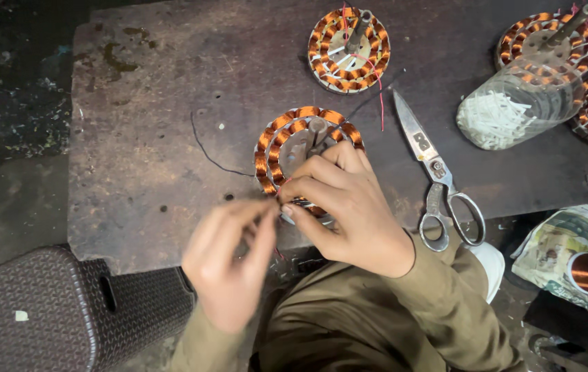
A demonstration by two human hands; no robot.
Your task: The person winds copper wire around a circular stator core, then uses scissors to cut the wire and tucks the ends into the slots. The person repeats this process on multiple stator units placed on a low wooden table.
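Stator (292, 146) flat on bench, shaft up, right hand (349, 207) gripping, left hand (232, 251) pinching.

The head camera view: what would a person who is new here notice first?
First, the round stator with bright copper windings at the middle of the dark worn workbench, with the right hand resting on it and the blurred left hand pinching beside its near edge. Next, the large scissors just right of it, and a second wound stator at the far edge.
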